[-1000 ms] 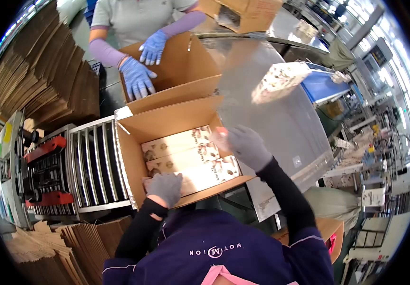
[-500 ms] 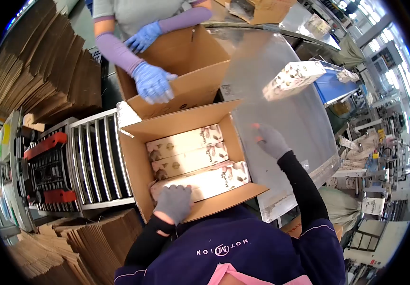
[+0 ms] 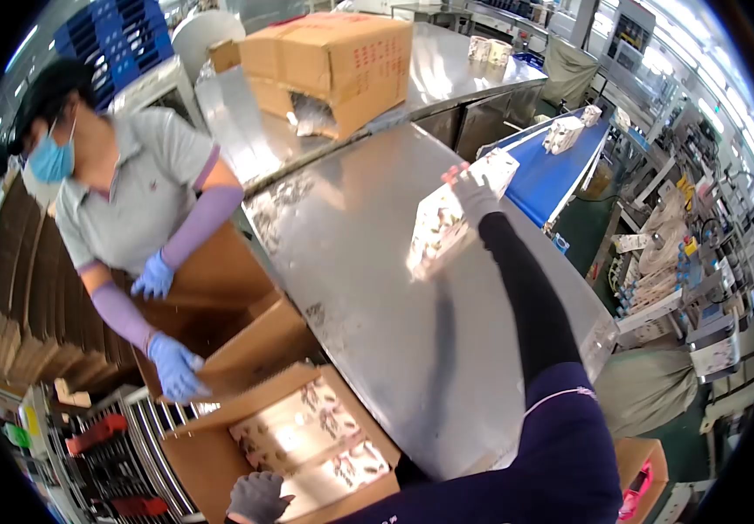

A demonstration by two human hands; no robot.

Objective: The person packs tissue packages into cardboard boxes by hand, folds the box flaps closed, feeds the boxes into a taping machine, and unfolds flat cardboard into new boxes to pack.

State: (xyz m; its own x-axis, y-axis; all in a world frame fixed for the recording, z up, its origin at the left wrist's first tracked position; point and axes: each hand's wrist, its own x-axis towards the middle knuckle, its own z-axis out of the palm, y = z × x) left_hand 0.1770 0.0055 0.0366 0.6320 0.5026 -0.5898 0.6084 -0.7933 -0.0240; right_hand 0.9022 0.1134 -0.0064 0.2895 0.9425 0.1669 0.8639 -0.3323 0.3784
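Note:
My right hand [image 3: 477,196], in a grey glove with bare fingertips, reaches out over the table. It lies against a long floral-patterned pack [image 3: 443,229], fingers stretched and apart across its upper side. The pack is slightly blurred, its far end close to the conveyor. My left hand [image 3: 257,497], also gloved in grey, is at the near-left part of an open cardboard carton [image 3: 200,434]. Its fingers look curled, and what they hold, if anything, is hidden. Inside the carton, floral packs [image 3: 294,424] lie side by side under bright glare.
A co-worker in blue gloves [image 3: 174,365] handles another open carton [image 3: 250,349] beside mine. The metal table [image 3: 368,349] leads to a blue conveyor [image 3: 541,179] carrying more packs [image 3: 562,135]. A large carton [image 3: 329,65] stands at the back. Rollers [image 3: 145,432] lie left of my carton.
My view has swung up and right. My right hand has moved from over the table onto the floral pack near the conveyor. My left hand stays at the carton.

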